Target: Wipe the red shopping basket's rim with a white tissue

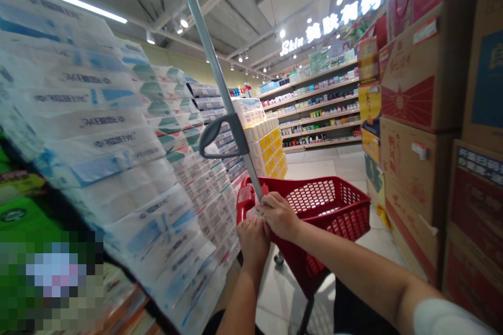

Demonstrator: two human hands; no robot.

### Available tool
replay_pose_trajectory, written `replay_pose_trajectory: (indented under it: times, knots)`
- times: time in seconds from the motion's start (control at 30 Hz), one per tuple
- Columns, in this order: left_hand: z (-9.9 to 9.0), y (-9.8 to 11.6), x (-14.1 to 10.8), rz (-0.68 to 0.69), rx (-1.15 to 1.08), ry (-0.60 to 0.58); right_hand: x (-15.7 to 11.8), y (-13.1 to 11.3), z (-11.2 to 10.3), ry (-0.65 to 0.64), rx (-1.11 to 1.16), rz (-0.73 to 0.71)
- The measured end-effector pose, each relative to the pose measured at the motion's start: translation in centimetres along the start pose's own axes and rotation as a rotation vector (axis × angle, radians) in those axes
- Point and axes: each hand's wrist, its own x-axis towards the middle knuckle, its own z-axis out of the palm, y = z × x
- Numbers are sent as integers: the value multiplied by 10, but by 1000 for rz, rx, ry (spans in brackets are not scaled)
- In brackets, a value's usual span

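A red shopping cart (334, 198) with a perforated basket stands in front of me, turned to the right. My left hand (253, 238) is closed at its near end, by the red handle (245, 200). Close against it, my right hand (280, 217) has its fingers bent together at the foot of a grey metal pole (208, 46). What lies inside these fingers is hidden. A pale, pinkish patch shows between the hands, too small to name. The pole rises tilted to the upper left and carries a dark grey loop grip (223, 138).
Tall stacks of wrapped tissue packs (118, 130) line the left side. Cardboard cartons (412, 78) are piled on the right. Behind the cart are yellow-and-white packs (271, 151) and shelves of small goods (322, 99). Pale floor tiles (314, 168) run between them.
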Motion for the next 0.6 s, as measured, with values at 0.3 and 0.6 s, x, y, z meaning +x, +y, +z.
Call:
replay_pose_trajectory:
  times: [0.3, 0.6]
  knots:
    - [5, -5, -4, 68, 45, -38, -33, 6, 11, -48, -5, 35]
    - [12, -6, 0, 13, 14, -82, -29, 7, 10, -120, -90, -1]
